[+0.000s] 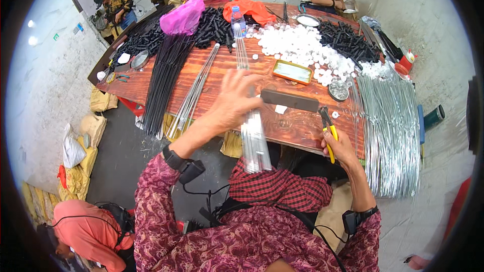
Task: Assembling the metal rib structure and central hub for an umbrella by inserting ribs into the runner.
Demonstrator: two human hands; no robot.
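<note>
In the head view, the left forearm (199,133) slants in from the near left toward the far right, elbow bent outward and a black band at the wrist; the left hand (233,98) is raised palm down over the near middle of the table (297,127), its fingers blurred and fanned apart, the thumb pointing right; beneath and beside it, silver rods (256,143) run from the far side down toward the person's lap, and I cannot tell whether the hand touches them; the right forearm (360,186) rises steeply from the near right, leaning a little left; the right hand (341,147), at the table's near right edge, is curled around yellow-handled pliers (329,143), their dark head upright and pointing to the far side, near the right end of a dark bar (290,100); the two hands are well apart; a small white piece (281,109) lies just on the near side of the bar, a shallow yellow-rimmed tray (290,79) beyond it; a large bundle of silver wires (390,131) spreads to the right of the right hand; left of the left hand lie thin silver rods and, farther left, black rods (169,80).
</note>
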